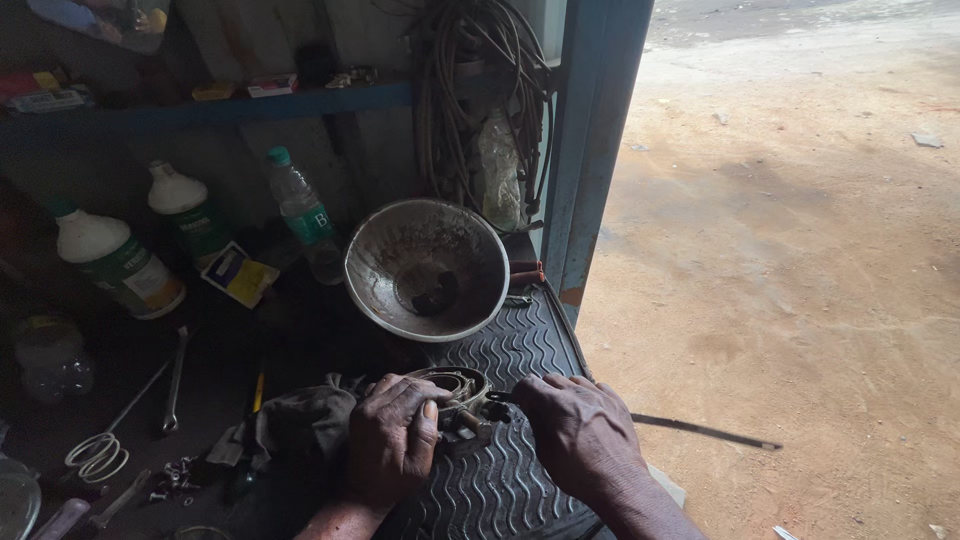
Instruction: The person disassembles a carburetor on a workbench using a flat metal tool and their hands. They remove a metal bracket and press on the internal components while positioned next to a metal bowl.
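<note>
A small round metal part [462,392], ring-shaped with dark fittings, rests on a black ribbed rubber mat [520,340]. My left hand [392,438] presses down on its left side and grips it, with a dark rag [295,425] beside and under the wrist. My right hand [580,435] is closed at the part's right edge around a slim dark tool [500,397] whose tip meets the part. Most of the tool is hidden inside the fist.
A dented metal bowl [428,268] sits just behind the part. White and clear bottles [118,262] stand at the back left. Spanners [176,378], a wire coil [97,456] and small screws lie at left. Cables [480,100] hang on the wall; a blue post [590,150] borders sandy ground.
</note>
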